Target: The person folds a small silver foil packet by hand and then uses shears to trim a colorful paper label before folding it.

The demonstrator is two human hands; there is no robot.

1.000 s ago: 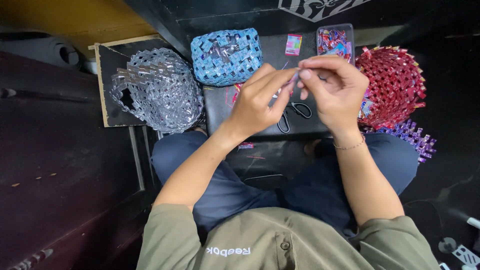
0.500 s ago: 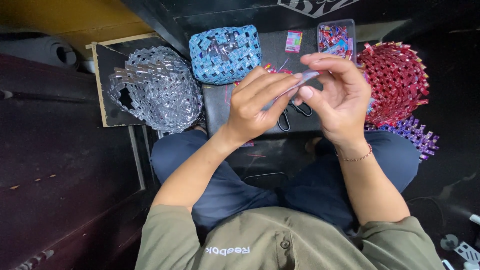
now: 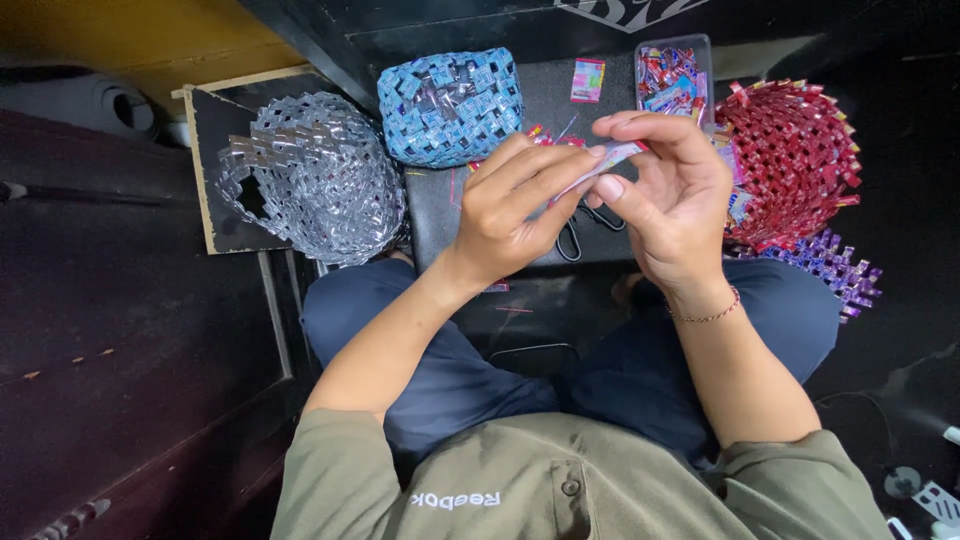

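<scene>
Dark floor and a low black board (image 3: 520,215) carry three woven baskets: silver (image 3: 310,180), blue (image 3: 450,105) and red (image 3: 795,165), with a clear box of wrappers (image 3: 672,75) at the rear. Above the board, the left hand (image 3: 515,205) and right hand (image 3: 675,205) meet, fingers pinched on a folded wrapper strip (image 3: 610,162) held between them. Black scissors (image 3: 585,228) lie on the board beneath the hands.

The strip (image 3: 612,160) pinched between the left hand (image 3: 510,210) and right hand (image 3: 672,205) looked like thin glossy foil paper. The silver basket (image 3: 310,175) gleamed metallic — woven of folded wrappers — as did the shiny blue one (image 3: 450,105) and the red one (image 3: 795,160). The trousers (image 3: 450,370) were matt cloth; the clear box (image 3: 672,75) seemed smooth plastic.
</scene>
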